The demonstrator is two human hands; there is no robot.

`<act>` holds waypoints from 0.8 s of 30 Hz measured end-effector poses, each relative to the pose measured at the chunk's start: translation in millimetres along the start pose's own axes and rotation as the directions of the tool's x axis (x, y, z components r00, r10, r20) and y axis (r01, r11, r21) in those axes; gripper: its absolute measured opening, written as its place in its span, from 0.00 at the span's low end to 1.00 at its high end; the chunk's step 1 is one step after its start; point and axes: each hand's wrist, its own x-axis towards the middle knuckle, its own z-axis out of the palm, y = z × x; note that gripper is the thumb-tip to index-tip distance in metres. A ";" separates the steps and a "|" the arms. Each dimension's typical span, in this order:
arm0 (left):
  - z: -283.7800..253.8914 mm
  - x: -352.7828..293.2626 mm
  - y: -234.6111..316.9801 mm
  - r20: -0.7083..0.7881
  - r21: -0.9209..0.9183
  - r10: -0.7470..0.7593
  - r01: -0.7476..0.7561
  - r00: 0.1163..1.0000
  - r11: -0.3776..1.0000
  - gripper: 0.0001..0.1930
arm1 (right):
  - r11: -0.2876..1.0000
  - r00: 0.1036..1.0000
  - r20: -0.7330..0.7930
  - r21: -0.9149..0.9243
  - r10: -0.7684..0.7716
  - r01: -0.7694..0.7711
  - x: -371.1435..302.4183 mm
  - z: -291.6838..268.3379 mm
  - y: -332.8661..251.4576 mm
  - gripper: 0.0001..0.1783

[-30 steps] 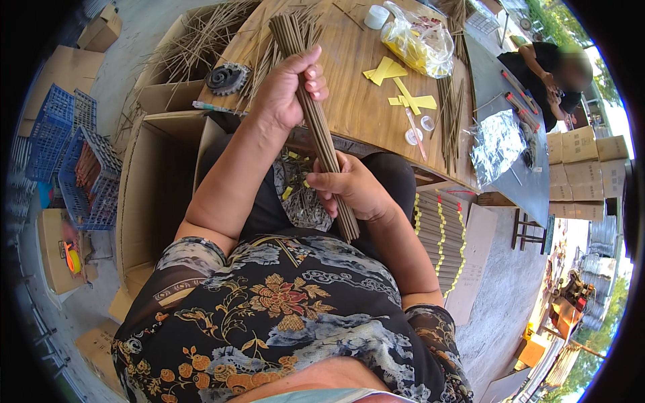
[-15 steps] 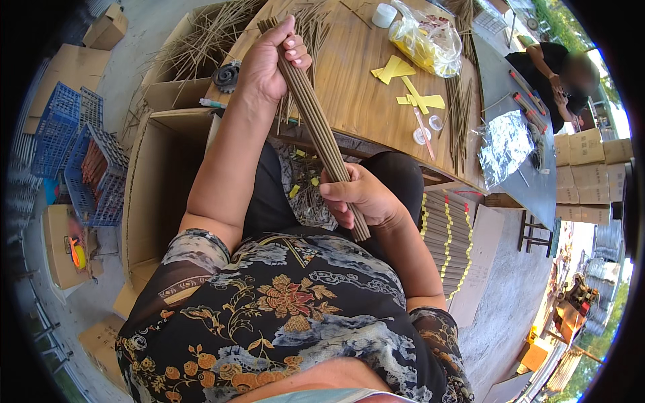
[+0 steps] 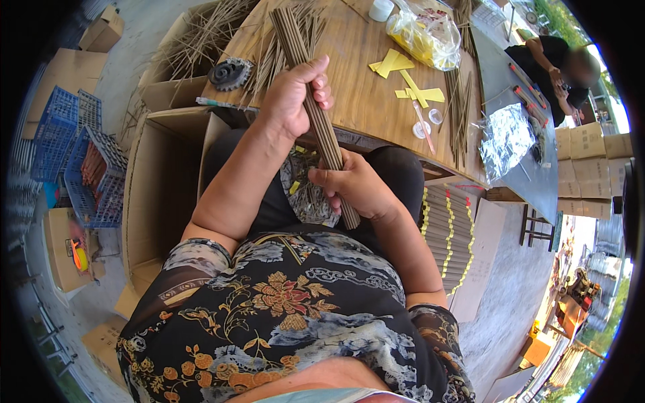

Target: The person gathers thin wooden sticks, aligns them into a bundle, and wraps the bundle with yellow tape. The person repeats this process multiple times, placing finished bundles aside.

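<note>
A bundle of long brown incense sticks [image 3: 324, 131] slants across my lap, its far end over the table and its near end by my shirt. My left hand [image 3: 294, 99] wraps round it above the middle, thumb laid along the top. Lower down, my right hand [image 3: 359, 185] grips the same bundle close to its near end, thumb on top and fingers beneath. Loose incense sticks [image 3: 269, 70] lie on the wooden table [image 3: 342, 74] beyond my left hand. Yellow paper strips [image 3: 393, 64] lie to the right of the bundle.
An open cardboard box [image 3: 161, 188] stands at my left, near blue crates [image 3: 101, 181]. A dark toothed wheel [image 3: 230, 74] sits on the table edge. Further right are a plastic bag [image 3: 426, 37], crumpled foil [image 3: 505, 141] and banded bundles [image 3: 447, 235]. A co-worker [image 3: 551, 67] is at the far right.
My left hand has slid down the bundle, toward me and to the right. The bundle stands slightly steeper, and its far end has shifted right. My right hand has moved a little up and left.
</note>
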 end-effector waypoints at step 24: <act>-1.6 -3.5 10.8 0.029 -0.017 0.092 -0.092 0.995 0.996 0.10 | 0.942 0.978 -0.115 -0.310 -0.173 0.130 4.5 7.6 9.5 0.11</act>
